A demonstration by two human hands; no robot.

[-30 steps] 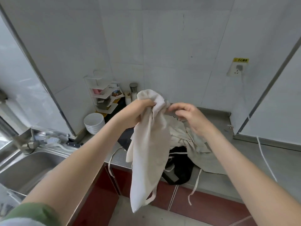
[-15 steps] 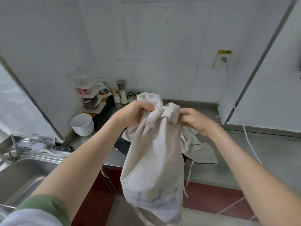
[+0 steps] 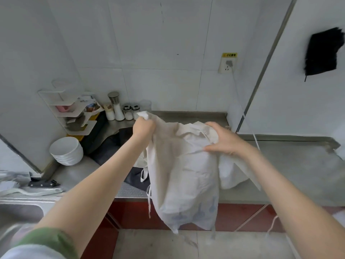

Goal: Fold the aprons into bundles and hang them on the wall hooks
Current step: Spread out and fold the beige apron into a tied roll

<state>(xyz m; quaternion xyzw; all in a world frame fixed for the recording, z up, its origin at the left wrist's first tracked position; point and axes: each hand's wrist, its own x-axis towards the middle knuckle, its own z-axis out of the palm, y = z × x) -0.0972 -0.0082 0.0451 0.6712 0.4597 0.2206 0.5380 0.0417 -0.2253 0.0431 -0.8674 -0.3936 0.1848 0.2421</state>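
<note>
One black folded cloth bundle point(image 3: 323, 53) is hung on the wall; the cream cloth apron point(image 3: 184, 171), judged still unfolded, is gripped by the left hand point(image 3: 143, 128) and right hand point(image 3: 222, 141).

The apron point(image 3: 183, 176) is matt cream cloth, the counter point(image 3: 291, 171) and sink point(image 3: 20, 212) brushed metal, the wall point(image 3: 158, 53) glossy tile, the far-left bowls point(image 3: 66, 150) glazed white.
</note>
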